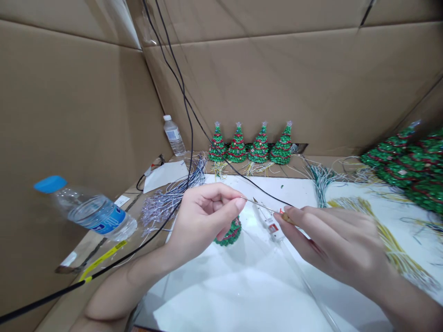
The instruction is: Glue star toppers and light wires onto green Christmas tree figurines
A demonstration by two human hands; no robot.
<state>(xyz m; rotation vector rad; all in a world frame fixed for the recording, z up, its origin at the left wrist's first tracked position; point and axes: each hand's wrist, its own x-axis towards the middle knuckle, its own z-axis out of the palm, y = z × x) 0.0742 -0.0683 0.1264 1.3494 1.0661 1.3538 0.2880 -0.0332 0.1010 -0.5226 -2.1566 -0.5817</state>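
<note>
My left hand [211, 210] is closed, its thumb and index finger pinched at the tip of a thin metal rod. Anything else between those fingers is too small to make out. My right hand [332, 235] grips the brownish handle [288, 218] of the tool with the thin metal rod [261, 204]. Partly hidden behind my left hand, a small green Christmas tree [230, 234] with red trim is on the white work surface [221, 290]. Just behind the rod lies a white device [272, 224] with a red part, its pale cable running toward the front.
Several decorated trees [262, 146] line the back, with more at the right. Bundles of purple-white wires [173, 189], green wires [321, 182] and yellow wires [387, 235] lie around. Two bottles [110, 216] [175, 138] stand left. A black cable [180, 76] crosses the view.
</note>
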